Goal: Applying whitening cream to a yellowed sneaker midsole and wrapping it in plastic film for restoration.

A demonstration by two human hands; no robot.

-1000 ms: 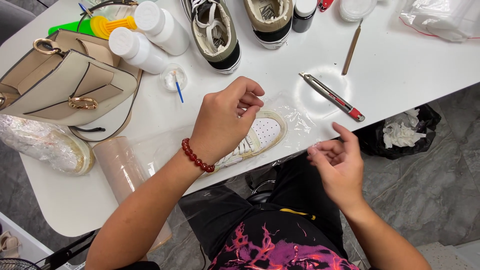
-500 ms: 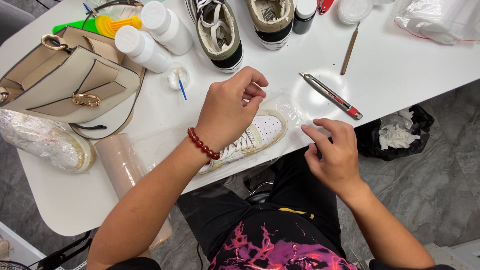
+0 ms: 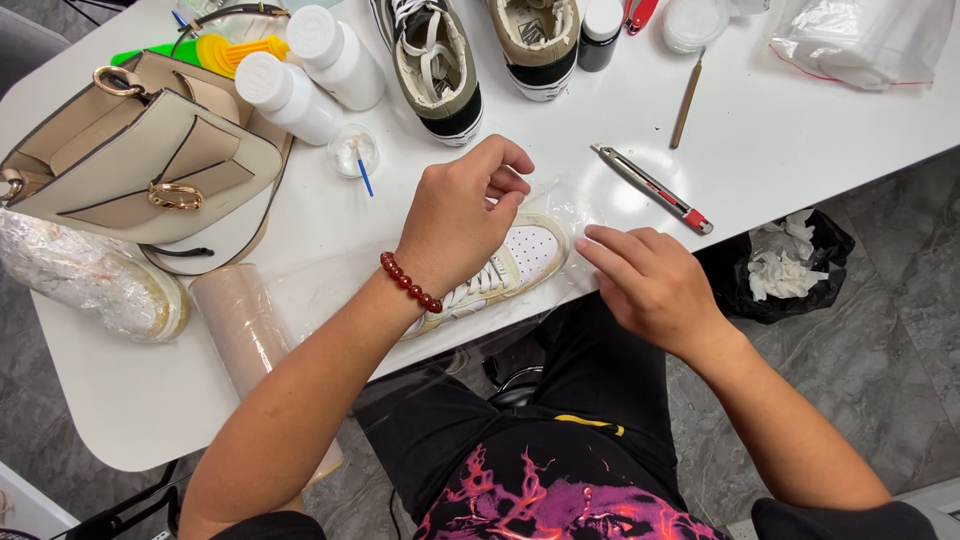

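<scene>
White sneaker (image 3: 520, 262) lies on its side at the near edge of the white counter (image 3: 800, 130), with clear plastic film (image 3: 575, 205) around it. The left hand (image 3: 455, 220) rests over the shoe, its grip narrow, thumb and fingers pinched together on the film above the toe. The right hand (image 3: 650, 280) lies flat just beside the toe, fingers (image 3: 605, 245) stretched out and pressing the film down, holding nothing. A red bead bracelet (image 3: 410, 282) sits on the left wrist. A cutter knife (image 3: 655, 188) lies near the right hand. A beige handbag (image 3: 130, 165), two white bottles (image 3: 310, 70) and two more shoes (image 3: 480, 50) sit farther back.
</scene>
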